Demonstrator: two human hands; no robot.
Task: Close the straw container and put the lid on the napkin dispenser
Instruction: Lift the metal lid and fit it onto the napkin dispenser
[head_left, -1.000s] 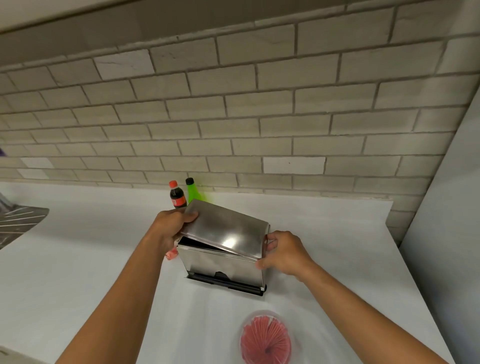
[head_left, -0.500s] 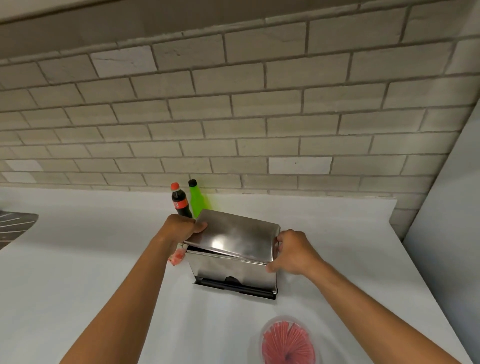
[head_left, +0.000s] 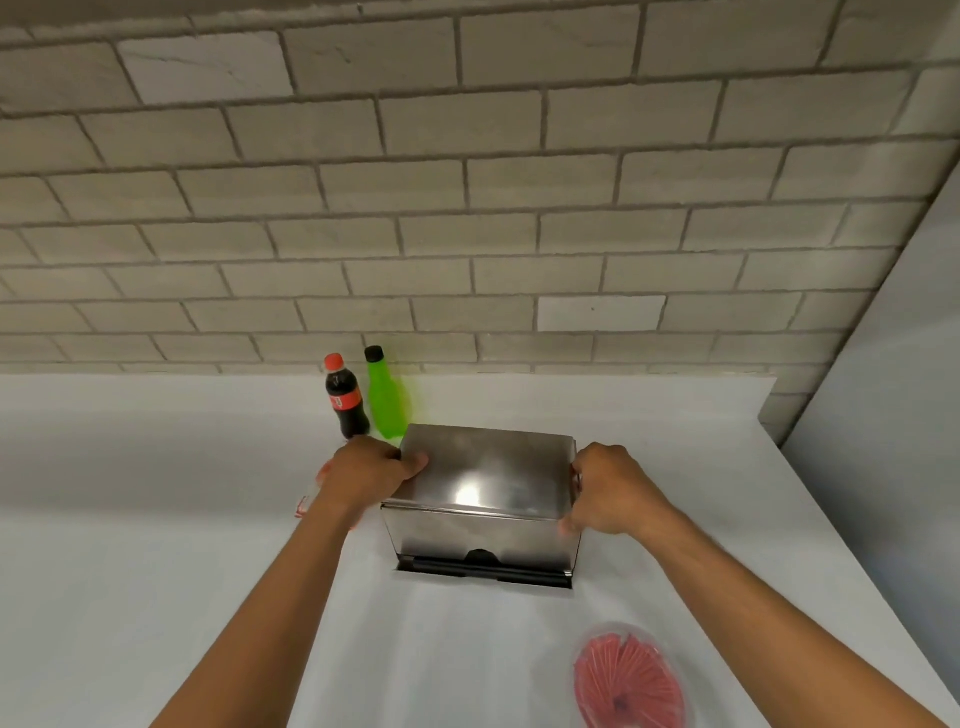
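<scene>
A steel napkin dispenser (head_left: 483, 535) stands in the middle of the white counter, its black slot facing me. Its shiny steel lid (head_left: 483, 473) lies flat on top of the box. My left hand (head_left: 363, 475) grips the lid's left edge, thumb on top. My right hand (head_left: 610, 491) holds the right side of the lid and box. The straw container (head_left: 631, 678), a clear round tub packed with red straws, stands near the front right edge with a clear cover over it.
A cola bottle (head_left: 344, 397) and a green bottle (head_left: 384, 395) stand behind the dispenser by the brick wall. A red-and-white packet (head_left: 306, 501) peeks out under my left hand. A grey panel (head_left: 893, 415) bounds the counter (head_left: 130, 519) on the right.
The lid was tilted up at its left and back side and has come down flat on the dispenser. Both hands stayed on its sides. My view shifted left and down.
</scene>
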